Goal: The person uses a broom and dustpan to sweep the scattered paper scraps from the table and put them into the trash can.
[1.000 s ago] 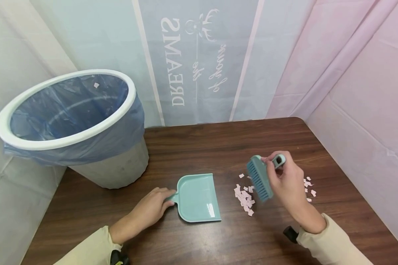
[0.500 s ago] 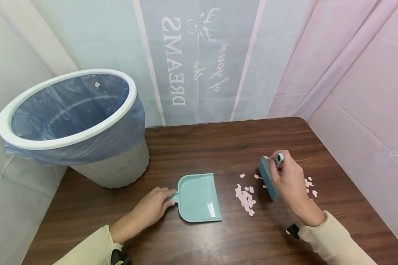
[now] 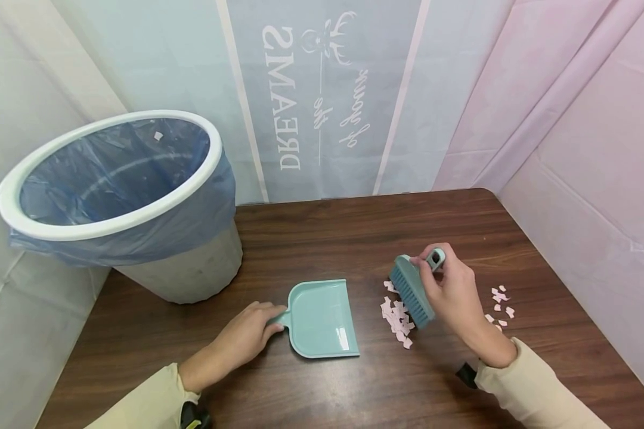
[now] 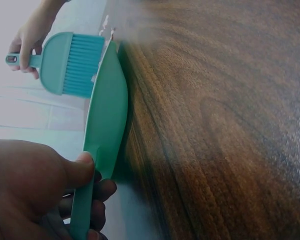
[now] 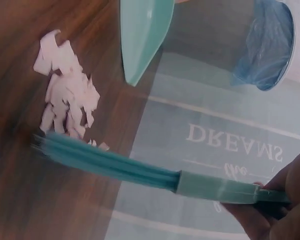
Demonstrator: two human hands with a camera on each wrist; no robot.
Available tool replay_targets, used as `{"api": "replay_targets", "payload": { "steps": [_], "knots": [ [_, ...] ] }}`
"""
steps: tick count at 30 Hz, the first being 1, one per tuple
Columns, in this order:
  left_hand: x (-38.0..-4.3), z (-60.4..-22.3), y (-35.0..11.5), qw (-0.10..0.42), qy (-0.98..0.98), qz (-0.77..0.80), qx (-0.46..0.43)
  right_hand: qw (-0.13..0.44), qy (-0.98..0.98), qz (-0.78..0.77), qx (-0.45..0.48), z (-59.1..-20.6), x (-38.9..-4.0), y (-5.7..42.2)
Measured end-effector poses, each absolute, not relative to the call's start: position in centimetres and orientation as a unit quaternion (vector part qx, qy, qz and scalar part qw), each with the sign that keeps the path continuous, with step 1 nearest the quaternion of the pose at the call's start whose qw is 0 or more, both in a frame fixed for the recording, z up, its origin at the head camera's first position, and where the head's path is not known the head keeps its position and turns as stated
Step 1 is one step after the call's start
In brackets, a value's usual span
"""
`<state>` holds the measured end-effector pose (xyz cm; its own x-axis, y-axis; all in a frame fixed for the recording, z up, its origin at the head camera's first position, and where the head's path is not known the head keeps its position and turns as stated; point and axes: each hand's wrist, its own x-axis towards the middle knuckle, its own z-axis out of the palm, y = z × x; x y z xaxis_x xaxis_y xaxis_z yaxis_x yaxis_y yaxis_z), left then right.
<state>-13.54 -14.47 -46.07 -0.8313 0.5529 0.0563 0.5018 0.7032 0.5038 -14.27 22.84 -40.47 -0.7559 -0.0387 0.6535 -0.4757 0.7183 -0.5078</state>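
Observation:
My left hand (image 3: pixel 247 333) pinches the handle of a mint-green dustpan (image 3: pixel 321 319), thumb on top and fingers beneath in the left wrist view. The pan lies on the table with its flat lip facing right. My right hand (image 3: pixel 453 292) grips the handle of a matching hand brush (image 3: pixel 412 292), its teal bristles angled down to the left. Those bristles meet the right side of a pile of torn white paper bits (image 3: pixel 395 319). In the right wrist view the bristle tips (image 5: pixel 50 145) reach the pile's edge. A strip of bare table separates pile and dustpan.
A grey bin (image 3: pixel 193 277) with a white rim and blue liner stands at the back left; one paper scrap (image 3: pixel 158 136) clings inside it. More paper scraps (image 3: pixel 498 298) lie right of my right hand. Fabric walls (image 3: pixel 322 119) border the dark wooden table (image 3: pixel 322 238).
The brush swung right, off the pile, then came back left against it, pushing a few stray scraps toward the pile. My left hand and the dustpan have stayed put.

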Motion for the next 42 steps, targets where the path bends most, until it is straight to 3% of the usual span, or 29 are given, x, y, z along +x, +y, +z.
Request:
{"api": "replay_targets", "payload": {
  "steps": [21, 32, 39, 42],
  "knots": [
    [-13.5, -45.7, -14.3, 0.061, 0.923, 0.261, 0.278, 0.212, -0.816, 0.385, 0.375, -41.2, -15.8, 24.7],
    [-13.5, -45.7, -14.3, 0.069, 0.923, 0.266, 0.271, 0.202, -0.803, 0.417, 0.374, -40.5, -15.4, 25.1],
    [-13.5, -45.7, -14.3, 0.073, 0.923, 0.267, 0.267, 0.151, -0.791, 0.439, 0.399, -39.3, -14.8, 26.1],
    [-13.5, -45.8, -14.3, 0.071, 0.923, 0.265, 0.270, 0.092, -0.755, 0.488, 0.429, -39.1, -14.9, 26.8]
  ]
}}
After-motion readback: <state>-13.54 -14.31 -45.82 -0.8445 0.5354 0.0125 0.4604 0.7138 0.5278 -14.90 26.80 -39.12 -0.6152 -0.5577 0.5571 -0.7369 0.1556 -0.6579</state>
